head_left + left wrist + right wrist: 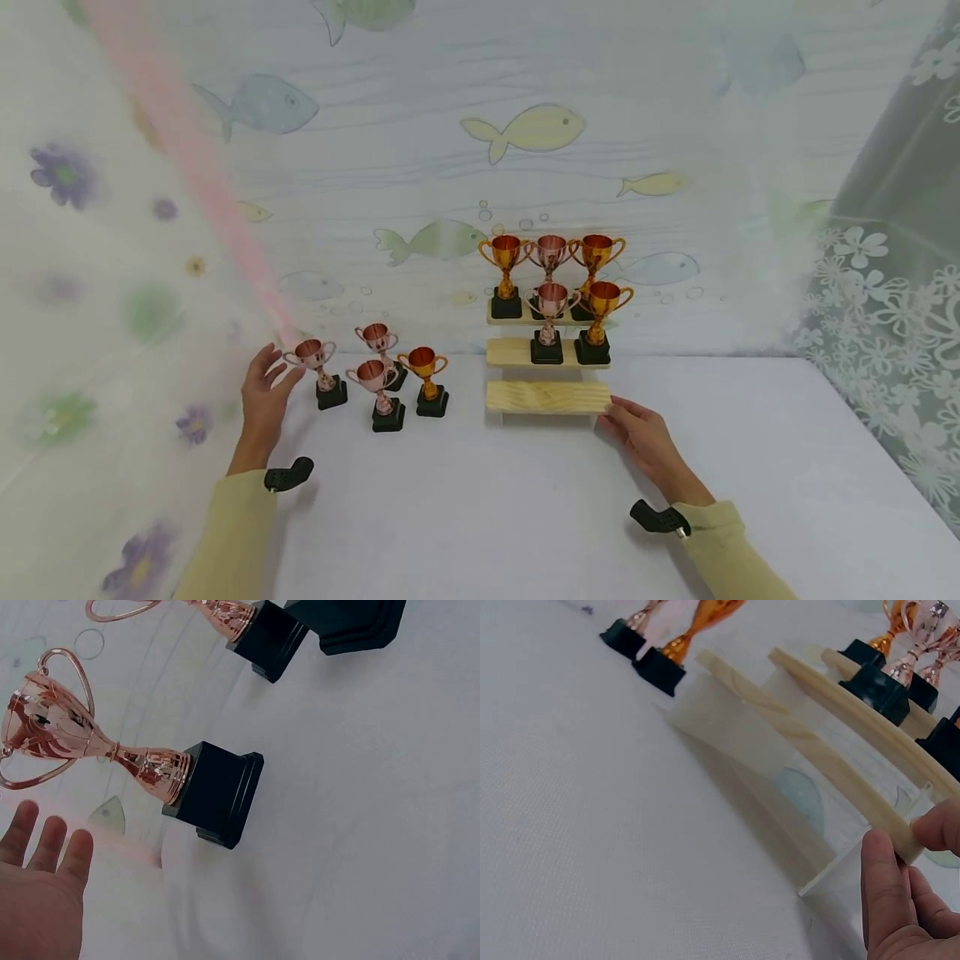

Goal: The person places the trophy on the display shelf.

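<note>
The pale yellow sleeves (234,533) run off the bottom edge. The right hand (641,429) pinches the lowest plank (547,398) by its right end, covering that corner; the plank's long axis runs left to right. The left hand (266,392) grasps nothing, fingers extended beside the leftmost rose-gold trophy (313,357); its thumb falls outside the left wrist view. That trophy stands mouth up on the white table (480,508), long axis upright, handles left and right. Beside it stand 3 more trophies (424,363), the rearmost partly hidden. On the middle plank (508,352), 2 trophies (551,302) obscure 2 of the 3 on the top plank (517,322).
</note>
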The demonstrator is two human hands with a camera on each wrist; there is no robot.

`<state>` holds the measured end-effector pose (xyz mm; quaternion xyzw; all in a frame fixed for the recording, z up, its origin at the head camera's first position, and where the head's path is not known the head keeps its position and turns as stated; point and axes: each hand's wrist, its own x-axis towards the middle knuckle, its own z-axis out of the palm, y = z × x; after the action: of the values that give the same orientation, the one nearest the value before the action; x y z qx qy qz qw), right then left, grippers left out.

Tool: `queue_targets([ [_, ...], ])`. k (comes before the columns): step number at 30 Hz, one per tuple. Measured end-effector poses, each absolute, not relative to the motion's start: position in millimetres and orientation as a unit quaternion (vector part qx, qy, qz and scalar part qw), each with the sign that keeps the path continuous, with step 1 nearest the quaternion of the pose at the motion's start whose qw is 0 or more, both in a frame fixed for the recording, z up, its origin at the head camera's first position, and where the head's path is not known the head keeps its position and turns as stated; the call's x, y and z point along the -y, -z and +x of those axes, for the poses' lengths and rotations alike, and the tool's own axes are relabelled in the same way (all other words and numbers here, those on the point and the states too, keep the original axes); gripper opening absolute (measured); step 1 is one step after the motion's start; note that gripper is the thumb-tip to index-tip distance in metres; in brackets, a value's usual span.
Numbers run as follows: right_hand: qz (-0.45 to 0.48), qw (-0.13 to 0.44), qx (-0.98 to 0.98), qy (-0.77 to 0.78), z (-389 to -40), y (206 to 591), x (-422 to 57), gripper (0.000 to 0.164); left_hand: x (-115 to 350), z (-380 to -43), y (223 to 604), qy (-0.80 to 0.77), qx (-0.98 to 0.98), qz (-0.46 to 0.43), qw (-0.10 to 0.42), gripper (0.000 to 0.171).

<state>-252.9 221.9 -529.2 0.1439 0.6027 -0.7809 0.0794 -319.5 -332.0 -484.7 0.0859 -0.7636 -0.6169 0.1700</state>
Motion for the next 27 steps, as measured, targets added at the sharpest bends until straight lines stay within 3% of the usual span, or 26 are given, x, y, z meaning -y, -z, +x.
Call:
queue_targets([
  [3, 0.142, 0.077, -0.602, 0.782, -252.2, 531.5, -222.3, 0.059, 327.6, -324.6, 484.1, 0.62, 0.766, 0.075, 0.154, 0.073],
  [14, 0.14, 0.073, -0.596, 0.787, -250.6, 533.3, -220.8, 0.058, 313.2, -333.8, 494.7, 0.609, 0.763, 0.096, 0.193, 0.066],
  [20, 0.141, 0.074, -0.589, 0.792, -252.4, 534.4, -221.7, 0.058, 314.8, -333.0, 497.4, 0.602, 0.753, 0.088, 0.248, 0.053],
  [27, 0.143, 0.071, -0.592, 0.79, -253.3, 533.3, -222.5, 0.058, 315.3, -323.5, 472.5, 0.641, 0.693, 0.091, 0.317, 0.047],
])
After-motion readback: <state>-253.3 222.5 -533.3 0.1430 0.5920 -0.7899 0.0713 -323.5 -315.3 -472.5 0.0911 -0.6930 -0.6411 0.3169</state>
